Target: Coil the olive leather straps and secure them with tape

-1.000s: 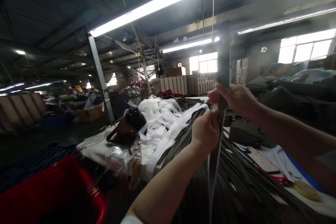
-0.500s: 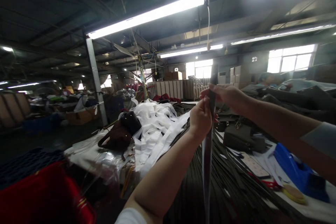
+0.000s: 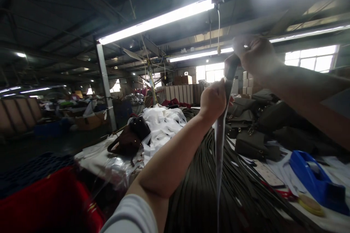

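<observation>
A long dark strap (image 3: pixel 219 145) hangs down in front of me, its lower end tapering out of view at the bottom. My left hand (image 3: pixel 214 99) is closed around it at mid-height. Higher and to the right, my right hand (image 3: pixel 253 55) grips its upper part, somewhat blurred, and the strap slants between the two hands. Below spreads a thick bundle of similar dark straps (image 3: pixel 197 174) across the table. A heap of white strips (image 3: pixel 164 122) lies to the left of my left forearm.
On the right are a blue tape dispenser (image 3: pixel 314 178), a yellow roll (image 3: pixel 311 204), a phone-like flat item (image 3: pixel 269 173) and dark bags (image 3: pixel 250 143). To the left sit a brown bag (image 3: pixel 125 140) and red fabric (image 3: pixel 46 204). A metal post (image 3: pixel 105 83) rises behind.
My right hand has moved up and to the right, away from my left, drawing the strap's upper part with it. My left hand stays at nearly the same place, still gripping.
</observation>
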`<control>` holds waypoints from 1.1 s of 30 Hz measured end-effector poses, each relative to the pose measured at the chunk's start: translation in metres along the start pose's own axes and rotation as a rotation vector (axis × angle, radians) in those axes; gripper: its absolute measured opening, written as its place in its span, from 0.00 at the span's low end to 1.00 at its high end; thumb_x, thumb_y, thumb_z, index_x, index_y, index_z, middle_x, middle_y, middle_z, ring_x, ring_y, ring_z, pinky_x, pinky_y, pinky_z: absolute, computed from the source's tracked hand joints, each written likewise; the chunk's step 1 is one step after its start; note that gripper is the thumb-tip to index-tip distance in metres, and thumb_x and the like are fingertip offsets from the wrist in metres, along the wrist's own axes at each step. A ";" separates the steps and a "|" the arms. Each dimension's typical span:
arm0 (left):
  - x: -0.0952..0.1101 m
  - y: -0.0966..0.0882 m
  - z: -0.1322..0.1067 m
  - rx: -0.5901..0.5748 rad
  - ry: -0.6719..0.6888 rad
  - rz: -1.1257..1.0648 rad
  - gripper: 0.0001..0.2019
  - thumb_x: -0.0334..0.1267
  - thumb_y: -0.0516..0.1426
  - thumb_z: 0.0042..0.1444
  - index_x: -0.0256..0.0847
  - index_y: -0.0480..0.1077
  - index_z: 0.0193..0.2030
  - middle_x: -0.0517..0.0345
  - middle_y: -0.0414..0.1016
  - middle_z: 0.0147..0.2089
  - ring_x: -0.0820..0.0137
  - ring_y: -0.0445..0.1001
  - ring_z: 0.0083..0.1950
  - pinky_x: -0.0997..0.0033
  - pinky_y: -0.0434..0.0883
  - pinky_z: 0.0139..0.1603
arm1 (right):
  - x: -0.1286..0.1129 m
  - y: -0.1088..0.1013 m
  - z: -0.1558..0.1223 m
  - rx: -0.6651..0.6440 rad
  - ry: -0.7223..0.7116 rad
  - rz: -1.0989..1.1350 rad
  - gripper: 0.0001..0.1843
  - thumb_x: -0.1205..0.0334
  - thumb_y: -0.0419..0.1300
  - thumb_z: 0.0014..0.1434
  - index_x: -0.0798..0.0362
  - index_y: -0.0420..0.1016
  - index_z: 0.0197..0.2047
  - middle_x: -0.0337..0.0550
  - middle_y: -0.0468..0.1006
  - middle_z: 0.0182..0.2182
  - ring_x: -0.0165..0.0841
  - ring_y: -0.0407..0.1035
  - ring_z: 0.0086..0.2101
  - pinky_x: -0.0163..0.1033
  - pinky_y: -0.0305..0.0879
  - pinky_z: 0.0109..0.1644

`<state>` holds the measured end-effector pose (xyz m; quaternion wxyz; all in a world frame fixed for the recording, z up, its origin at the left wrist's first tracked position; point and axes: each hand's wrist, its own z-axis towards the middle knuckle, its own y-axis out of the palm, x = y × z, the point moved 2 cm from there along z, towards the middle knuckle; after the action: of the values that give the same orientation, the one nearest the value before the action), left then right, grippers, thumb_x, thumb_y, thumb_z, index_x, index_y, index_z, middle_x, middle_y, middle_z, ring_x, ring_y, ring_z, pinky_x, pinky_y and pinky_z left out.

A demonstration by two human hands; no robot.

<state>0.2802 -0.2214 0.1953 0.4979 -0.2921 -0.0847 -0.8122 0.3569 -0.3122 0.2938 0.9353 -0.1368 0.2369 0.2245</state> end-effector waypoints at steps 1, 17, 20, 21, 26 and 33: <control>0.007 -0.001 0.009 -0.004 0.016 0.012 0.22 0.47 0.42 0.72 0.37 0.67 0.34 0.61 0.73 0.21 0.76 0.72 0.18 0.77 0.68 0.22 | -0.006 -0.002 0.002 -0.004 -0.021 -0.051 0.16 0.61 0.51 0.71 0.59 0.75 0.54 0.46 0.84 0.35 0.28 0.75 0.28 0.35 0.70 0.37; 0.002 0.000 -0.022 0.159 -0.071 -0.042 0.20 0.49 0.48 0.69 0.39 0.67 0.31 0.62 0.70 0.22 0.76 0.71 0.21 0.77 0.69 0.23 | 0.041 0.027 -0.075 -0.299 0.151 0.456 0.16 0.47 0.56 0.64 0.49 0.76 0.34 0.32 0.66 0.16 0.29 0.60 0.16 0.36 0.58 0.22; -0.017 -0.004 -0.081 0.162 -0.132 -0.041 0.21 0.53 0.51 0.67 0.40 0.65 0.28 0.62 0.71 0.23 0.75 0.72 0.25 0.77 0.69 0.26 | 0.064 0.044 -0.167 -0.559 0.497 0.834 0.20 0.39 0.63 0.56 0.48 0.76 0.37 0.37 0.76 0.24 0.34 0.71 0.26 0.38 0.69 0.31; -0.027 -0.005 -0.105 0.116 -0.201 -0.095 0.22 0.55 0.50 0.66 0.40 0.65 0.29 0.62 0.71 0.23 0.75 0.72 0.24 0.77 0.69 0.25 | 0.074 0.049 -0.205 -0.623 0.608 0.891 0.21 0.40 0.66 0.53 0.49 0.76 0.37 0.38 0.78 0.25 0.35 0.73 0.28 0.38 0.70 0.33; -0.099 -0.026 -0.247 -0.063 -0.698 -0.204 0.21 0.57 0.57 0.59 0.39 0.66 0.31 0.63 0.72 0.24 0.74 0.72 0.23 0.77 0.70 0.25 | 0.146 0.048 -0.380 -0.723 1.037 0.703 0.27 0.33 0.60 0.56 0.50 0.73 0.38 0.30 0.70 0.15 0.25 0.55 0.13 0.31 0.50 0.18; -0.136 -0.067 -0.351 -0.112 -0.933 0.140 0.13 0.42 0.53 0.65 0.37 0.72 0.48 0.50 0.81 0.40 0.69 0.80 0.38 0.69 0.75 0.42 | 0.202 0.020 -0.458 -1.174 1.051 0.500 0.27 0.35 0.59 0.58 0.52 0.76 0.31 0.33 0.70 0.18 0.29 0.60 0.19 0.34 0.56 0.26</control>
<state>0.1311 -0.2350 -0.1564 0.4435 -0.6571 -0.2353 -0.5622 0.3316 -0.3896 -0.2005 0.4015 -0.6335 0.5110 0.4200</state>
